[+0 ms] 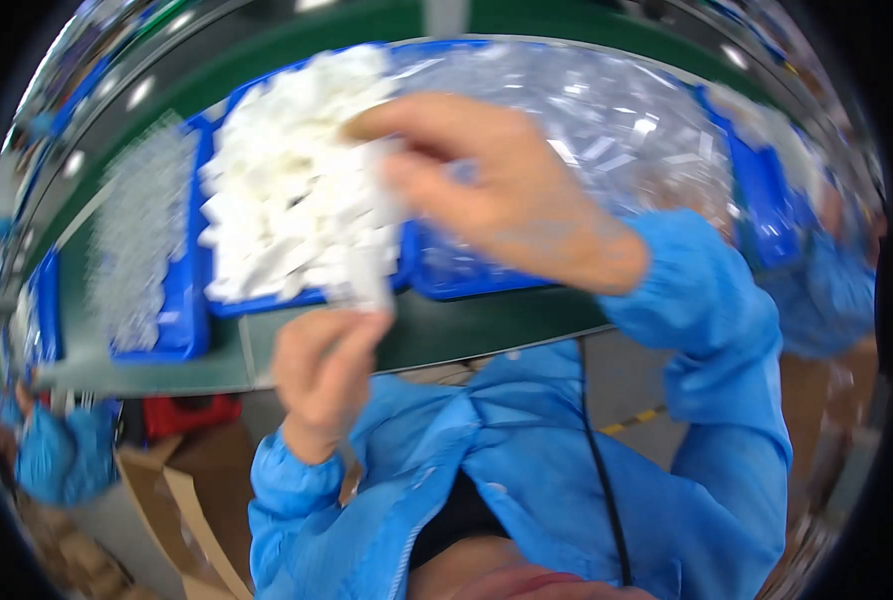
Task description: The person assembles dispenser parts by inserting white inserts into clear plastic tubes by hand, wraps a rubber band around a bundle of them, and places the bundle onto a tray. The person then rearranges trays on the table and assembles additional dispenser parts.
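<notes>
My left hand [318,375] is at the front edge of the green table, thumb and fingers pinched together on a small whitish, translucent piece [368,283] that stands up from the fingertips. Its exact kind is blurred. My right hand [511,180] reaches over a blue tray heaped with small white pieces [291,180]. Its thumb and index finger point left above the heap. Motion smears the fingertips, and a pale blur lies by them, so I cannot make out whether they grip a piece.
Right of the white heap, a blue tray [486,285] holds clear plastic pieces [606,110]. On the left, another blue tray [181,335] bears small clear parts [136,240]. An open cardboard box [181,500] stands below the table. People in blue sleeves are at both sides.
</notes>
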### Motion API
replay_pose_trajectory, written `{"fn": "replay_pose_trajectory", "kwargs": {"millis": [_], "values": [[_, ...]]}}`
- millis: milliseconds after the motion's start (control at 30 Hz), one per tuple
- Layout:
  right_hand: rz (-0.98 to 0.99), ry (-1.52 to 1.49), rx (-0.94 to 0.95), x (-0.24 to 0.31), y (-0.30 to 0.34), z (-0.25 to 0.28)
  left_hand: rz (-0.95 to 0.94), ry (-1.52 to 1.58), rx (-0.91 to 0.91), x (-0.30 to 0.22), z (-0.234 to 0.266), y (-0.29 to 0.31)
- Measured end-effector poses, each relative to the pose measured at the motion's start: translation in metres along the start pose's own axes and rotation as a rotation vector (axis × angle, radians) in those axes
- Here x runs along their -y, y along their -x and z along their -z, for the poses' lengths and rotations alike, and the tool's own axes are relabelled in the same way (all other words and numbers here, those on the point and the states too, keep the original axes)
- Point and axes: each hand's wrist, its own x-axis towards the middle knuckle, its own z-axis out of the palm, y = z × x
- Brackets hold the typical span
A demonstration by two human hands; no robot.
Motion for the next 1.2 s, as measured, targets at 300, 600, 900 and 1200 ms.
{"fn": "replay_pose_trajectory", "kwargs": {"millis": [300, 600, 900, 1200], "values": [[-0.138, -0.177, -0.076, -0.017, 0.026, -0.008, -0.128, 0.049, 0.087, -0.019, -0.006, -0.005], [0.144, 0.080, -0.076, -0.014, 0.029, -0.002, -0.059, 0.058, 0.017, -0.018, -0.011, -0.005], [-0.133, -0.187, 0.034, -0.018, 0.029, -0.007, -0.044, 0.059, 0.031, -0.015, -0.012, 0.002], [0.191, 0.210, 0.060, -0.003, 0.032, -0.008, -0.065, 0.012, 0.091, -0.009, -0.011, 0.004]]}}
